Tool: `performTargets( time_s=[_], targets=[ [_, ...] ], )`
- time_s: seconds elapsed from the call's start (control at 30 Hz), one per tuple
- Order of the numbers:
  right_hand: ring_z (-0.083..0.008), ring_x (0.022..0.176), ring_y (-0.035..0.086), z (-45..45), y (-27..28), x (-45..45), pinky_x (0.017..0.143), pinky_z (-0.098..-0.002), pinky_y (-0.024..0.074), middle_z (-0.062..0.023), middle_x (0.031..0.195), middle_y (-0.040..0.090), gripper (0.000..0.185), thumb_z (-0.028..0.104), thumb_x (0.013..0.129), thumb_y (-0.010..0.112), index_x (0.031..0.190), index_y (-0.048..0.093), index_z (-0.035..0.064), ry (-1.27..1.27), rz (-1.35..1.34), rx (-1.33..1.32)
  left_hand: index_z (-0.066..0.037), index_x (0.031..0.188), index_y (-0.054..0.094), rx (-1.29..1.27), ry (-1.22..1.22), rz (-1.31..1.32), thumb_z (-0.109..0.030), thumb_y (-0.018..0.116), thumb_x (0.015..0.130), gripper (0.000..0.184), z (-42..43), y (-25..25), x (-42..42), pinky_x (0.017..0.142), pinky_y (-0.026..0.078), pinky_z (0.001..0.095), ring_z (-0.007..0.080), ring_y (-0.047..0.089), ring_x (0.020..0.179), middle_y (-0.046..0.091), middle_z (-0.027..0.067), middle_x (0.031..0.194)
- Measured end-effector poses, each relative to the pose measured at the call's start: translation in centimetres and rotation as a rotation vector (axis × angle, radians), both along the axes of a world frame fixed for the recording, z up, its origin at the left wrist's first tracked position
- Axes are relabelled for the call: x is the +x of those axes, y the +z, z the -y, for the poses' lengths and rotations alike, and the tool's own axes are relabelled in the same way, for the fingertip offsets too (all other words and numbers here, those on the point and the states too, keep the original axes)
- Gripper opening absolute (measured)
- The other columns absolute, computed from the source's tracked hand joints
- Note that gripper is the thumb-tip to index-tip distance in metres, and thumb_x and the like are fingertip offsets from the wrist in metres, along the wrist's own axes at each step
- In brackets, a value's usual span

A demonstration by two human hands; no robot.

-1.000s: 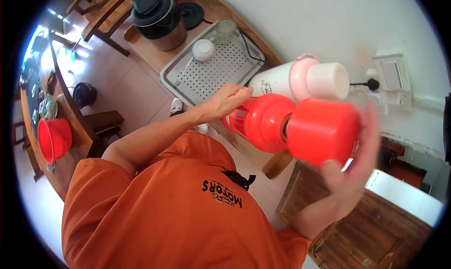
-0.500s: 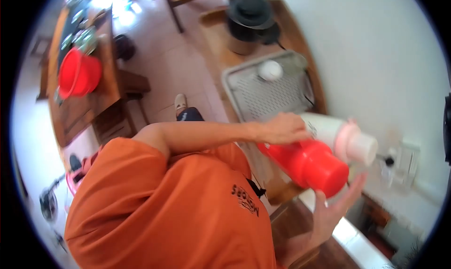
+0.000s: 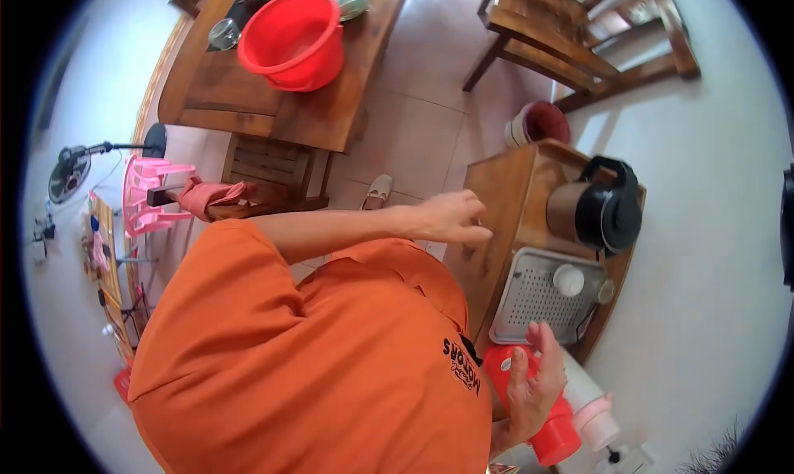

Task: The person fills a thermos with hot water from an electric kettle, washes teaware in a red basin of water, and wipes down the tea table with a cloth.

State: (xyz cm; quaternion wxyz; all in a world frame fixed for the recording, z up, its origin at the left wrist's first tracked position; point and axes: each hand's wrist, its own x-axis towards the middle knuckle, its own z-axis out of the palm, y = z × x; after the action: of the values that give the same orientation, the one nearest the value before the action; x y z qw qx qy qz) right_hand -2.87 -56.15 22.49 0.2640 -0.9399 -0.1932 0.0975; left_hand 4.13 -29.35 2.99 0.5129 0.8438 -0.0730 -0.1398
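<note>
Now that my left hand [image 3: 448, 217] has left the red flask [image 3: 556, 441], both hands look empty — one half-curled, my right hand [image 3: 535, 387] spread — leaving it unheld.

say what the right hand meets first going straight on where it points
Probably the grey, rectangular perforated tray: the right hand points towards it, though unclear depth means it might pass above.

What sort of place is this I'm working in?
Probably a home dining area: I see a brown wooden table, a rounded black-and-brown kettle and a red cylindrical thermos flask.
</note>
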Motion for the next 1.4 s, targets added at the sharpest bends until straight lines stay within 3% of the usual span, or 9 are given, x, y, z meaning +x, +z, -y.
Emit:
performTargets(
  time_s=[0.23,0.4,0.47,0.57,0.7,0.73,1.1,1.3,1.4],
  targets=[
    [-0.0274,0.096,0.069,-12.0,-8.0,7.8,0.083,-0.0360,0.0537,-0.0172,0.110,0.070,0.038,0.016,0.095,0.064,0.127,0.057,-0.0033,0.021,-0.421,0.135,-0.002,0.116,0.060,0.347,0.596,0.677,-0.005,0.067,0.084,0.033,-21.5,5.6,-3.9,0.100,0.044,0.0416,0.0336,0.056,0.118,0.059,0.0156,0.123],
    [-0.0168,0.095,0.068,-21.8,-14.5,12.9,0.084,-0.0294,0.0524,-0.0116,0.110,0.072,0.035,0.016,0.099,0.059,0.128,0.058,-0.0033,0.215,-0.540,0.213,0.002,0.131,0.053,0.599,1.240,0.662,-0.014,0.068,0.086,0.050,-36.1,1.6,-5.8,0.105,0.040,0.0415,0.0339,0.052,0.121,0.054,0.0199,0.131],
    [-0.0163,0.095,0.068,-25.9,-15.9,14.6,0.085,-0.0286,0.0522,-0.0113,0.110,0.072,0.035,0.017,0.100,0.058,0.128,0.057,-0.0039,0.288,-0.584,0.218,0.007,0.139,0.044,0.302,1.566,0.267,-0.021,0.071,0.086,0.065,-40.2,-0.3,-6.4,0.106,0.041,0.0398,0.0309,0.049,0.127,0.049,0.0233,0.137],
    [-0.0193,0.088,0.070,-31.7,-17.6,17.7,0.078,-0.0313,0.0541,-0.0142,0.102,0.072,0.037,0.019,0.098,0.061,0.126,0.057,-0.0053,0.354,-0.620,0.247,0.010,0.142,0.039,-0.045,1.546,0.108,-0.028,0.073,0.086,0.076,-44.1,-1.9,-5.3,0.106,0.042,0.0378,0.0292,0.049,0.129,0.048,0.0252,0.139],
    [-0.0150,0.083,0.068,-39.2,-19.4,22.7,0.071,-0.0274,0.0528,-0.0121,0.106,0.070,0.038,0.022,0.100,0.057,0.128,0.056,-0.0053,0.249,-0.781,0.424,0.007,0.139,0.044,-0.310,1.402,0.214,-0.004,0.060,0.084,0.058,-44.9,-1.8,-2.9,0.102,0.046,0.0336,0.0241,0.058,0.119,0.059,0.0176,0.129],
    [-0.0144,0.083,0.068,-41.0,-19.6,23.9,0.069,-0.0262,0.0523,-0.0121,0.108,0.070,0.039,0.022,0.101,0.055,0.129,0.055,-0.0050,0.186,-0.845,0.453,0.005,0.134,0.049,-0.246,1.446,0.236,0.007,0.047,0.078,0.055,-44.1,-0.5,-2.5,0.099,0.047,0.0318,0.0209,0.060,0.115,0.063,0.0134,0.121],
    [-0.0202,0.081,0.070,-55.2,-25.1,29.2,0.062,-0.0273,0.0538,-0.0182,0.114,0.064,0.047,0.028,0.101,0.055,0.134,0.048,-0.0050,0.073,-1.101,0.603,0.004,0.138,0.049,-0.444,1.424,0.155,0.015,0.040,0.070,0.069,-43.5,1.5,-5.0,0.093,0.047,0.0251,0.0163,0.059,0.113,0.061,0.0098,0.125],
    [-0.0229,0.083,0.070,-61.1,-26.8,29.7,0.062,-0.0286,0.0538,-0.0227,0.118,0.058,0.057,0.025,0.095,0.060,0.136,0.037,-0.0061,-0.090,-1.128,0.783,0.003,0.147,0.038,-0.385,1.475,0.103,0.014,0.040,0.077,0.070,-43.6,0.7,-5.9,0.097,0.046,0.0257,0.0167,0.057,0.119,0.055,0.0108,0.135],
    [-0.0247,0.075,0.072,-63.3,-28.1,29.6,0.052,-0.0286,0.0515,-0.0209,0.103,0.064,0.038,0.013,0.087,0.057,0.118,0.049,-0.0077,-0.194,-1.096,0.803,0.006,0.146,0.037,-0.263,1.487,0.099,0.010,0.041,0.082,0.064,-43.5,-0.1,-6.3,0.107,0.040,0.0295,0.0199,0.053,0.126,0.056,0.0140,0.136]
  ],
)
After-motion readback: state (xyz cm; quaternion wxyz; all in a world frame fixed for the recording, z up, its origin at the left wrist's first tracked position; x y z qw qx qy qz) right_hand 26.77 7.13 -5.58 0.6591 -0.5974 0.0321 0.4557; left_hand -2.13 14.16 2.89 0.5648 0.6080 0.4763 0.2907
